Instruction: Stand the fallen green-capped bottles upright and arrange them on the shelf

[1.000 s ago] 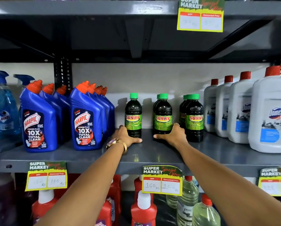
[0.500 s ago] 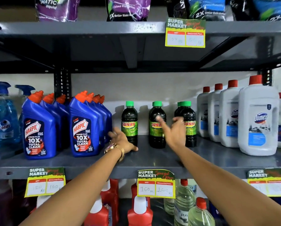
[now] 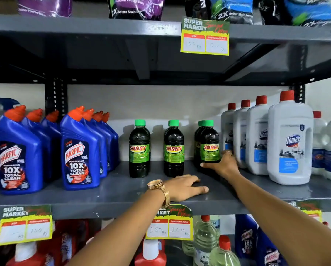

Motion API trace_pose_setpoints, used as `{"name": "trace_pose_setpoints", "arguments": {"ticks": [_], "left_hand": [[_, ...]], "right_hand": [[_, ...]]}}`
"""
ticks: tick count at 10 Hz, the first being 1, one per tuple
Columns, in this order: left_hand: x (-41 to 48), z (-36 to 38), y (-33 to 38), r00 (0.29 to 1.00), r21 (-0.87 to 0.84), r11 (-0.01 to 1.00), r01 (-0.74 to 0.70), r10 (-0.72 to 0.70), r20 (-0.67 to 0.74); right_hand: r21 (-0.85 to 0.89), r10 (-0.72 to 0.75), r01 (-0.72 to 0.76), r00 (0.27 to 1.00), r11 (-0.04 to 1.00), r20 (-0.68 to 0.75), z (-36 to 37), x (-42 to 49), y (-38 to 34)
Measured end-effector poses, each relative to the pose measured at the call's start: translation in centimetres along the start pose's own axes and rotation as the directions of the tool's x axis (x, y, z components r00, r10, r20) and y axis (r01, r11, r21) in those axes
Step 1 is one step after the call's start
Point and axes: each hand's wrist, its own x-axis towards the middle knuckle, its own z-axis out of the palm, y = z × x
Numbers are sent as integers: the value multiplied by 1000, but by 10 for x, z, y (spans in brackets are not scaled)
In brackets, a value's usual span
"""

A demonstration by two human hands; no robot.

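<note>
Dark green-capped bottles with green "SUNNY" labels stand upright on the grey shelf [image 3: 110, 196]. One bottle [image 3: 139, 148] is on the left, another [image 3: 173, 148] in the middle, and a front right bottle [image 3: 209, 144] has a further bottle [image 3: 197, 143] close behind it. My right hand [image 3: 221, 164] wraps around the base of the front right bottle, thumb in front, fingers behind. My left hand [image 3: 183, 187], wearing a gold watch, lies flat on the shelf in front of the middle bottle and holds nothing.
Blue Harpic bottles [image 3: 78, 150] with orange caps fill the shelf's left side. White Domex bottles [image 3: 289, 139] with red caps stand close on the right. Price tags [image 3: 169, 223] hang on the shelf edge. Pouches sit on the shelf above, more bottles below.
My right hand went from the middle bottle to the right pair and closed on the front bottle's base. My left hand slid right along the shelf. The view tilted up.
</note>
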Motion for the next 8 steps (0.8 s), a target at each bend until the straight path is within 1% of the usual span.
{"name": "trace_pose_setpoints", "arguments": {"ticks": [1, 2, 4, 6, 7, 8], "left_hand": [[0, 2, -1, 1000, 26, 1000, 9, -10, 25], [-1, 2, 0, 999, 8, 1000, 10, -10, 34], [0, 3, 0, 999, -2, 1000, 24, -24, 34], [-1, 2, 0, 999, -5, 999, 32, -32, 24], [-2, 3, 0, 998, -9, 999, 42, -41, 43], [-4, 0, 2, 998, -17, 998, 53, -53, 27]], "right_hand": [[13, -43, 43, 999, 999, 27, -1, 1, 1], [26, -64, 63, 997, 998, 41, -3, -5, 0], [45, -94, 93, 995, 995, 19, -5, -10, 1], [15, -87, 87, 996, 996, 9, -6, -12, -1], [-20, -101, 102, 995, 995, 12, -4, -11, 0], [-41, -96, 96, 995, 994, 11, -5, -14, -3]]}}
